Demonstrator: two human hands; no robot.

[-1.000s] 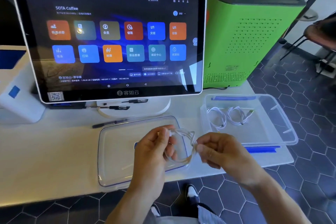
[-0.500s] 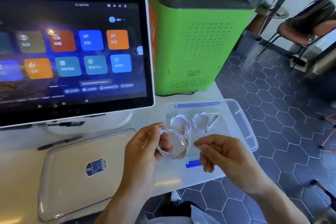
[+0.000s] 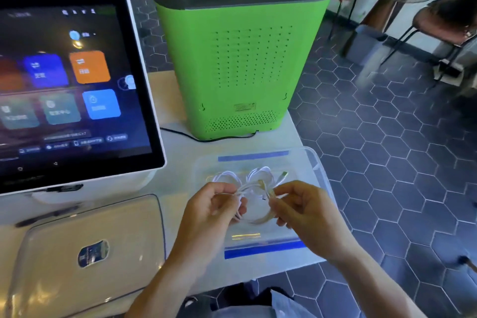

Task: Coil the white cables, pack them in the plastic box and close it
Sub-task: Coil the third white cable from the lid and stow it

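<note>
- Lid lies near left, off the box.
- My left hand and right hand each pinch the coiled cable; it has moved right, now above the plastic box.
- Two coils already inside; placing comes next.

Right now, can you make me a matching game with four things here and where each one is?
Things
1. coiled cable
2. plastic box
3. lid
4. green machine

Places
A. flat on the table, below the screen
B. standing at the back of the table, behind the box
C. held between the left hand and the right hand
D. open on the table, with two coiled cables already inside

Pairs: 1-C, 2-D, 3-A, 4-B
</note>
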